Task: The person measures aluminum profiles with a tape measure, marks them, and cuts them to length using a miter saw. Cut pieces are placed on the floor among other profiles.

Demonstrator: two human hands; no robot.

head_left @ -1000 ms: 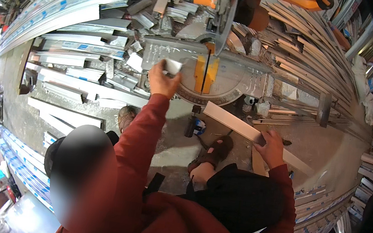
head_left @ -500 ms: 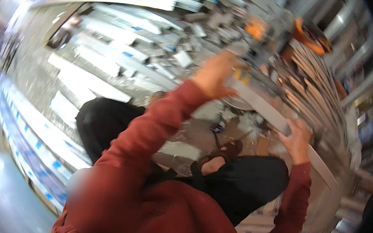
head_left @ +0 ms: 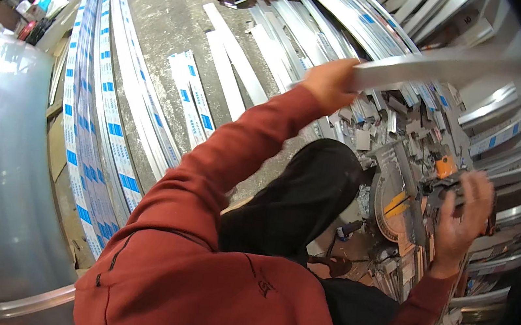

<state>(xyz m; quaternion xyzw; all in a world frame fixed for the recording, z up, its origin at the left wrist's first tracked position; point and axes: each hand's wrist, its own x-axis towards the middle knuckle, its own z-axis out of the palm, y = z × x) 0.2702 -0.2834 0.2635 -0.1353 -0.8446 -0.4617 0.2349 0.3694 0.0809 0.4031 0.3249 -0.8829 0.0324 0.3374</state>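
Observation:
My left hand (head_left: 331,83) is closed round one end of a long silver metal profile (head_left: 418,68), held up off the floor. The profile runs off to the right and blurs toward its far end. Apart from it, my right hand (head_left: 463,219) has its fingers spread and holds nothing visible. Close behind that hand is a miter saw, its round metal base (head_left: 381,208) carrying a yellow part (head_left: 396,204). An orange saw part (head_left: 446,166) shows just above the right fingers. The rest of the saw is partly hidden by my hand.
Small metal offcuts (head_left: 362,140) lie heaped beyond the saw. Long profiles with blue-marked film (head_left: 106,86) stretch along the floor at left, beside a large translucent sheet roll (head_left: 12,149). Shorter white strips (head_left: 226,72) lie ahead. More profiles (head_left: 510,162) are stacked at right.
My right hand has let go of the metal profile and opened beside the saw. My left hand has swung the profile up and away from the saw. The view has turned left.

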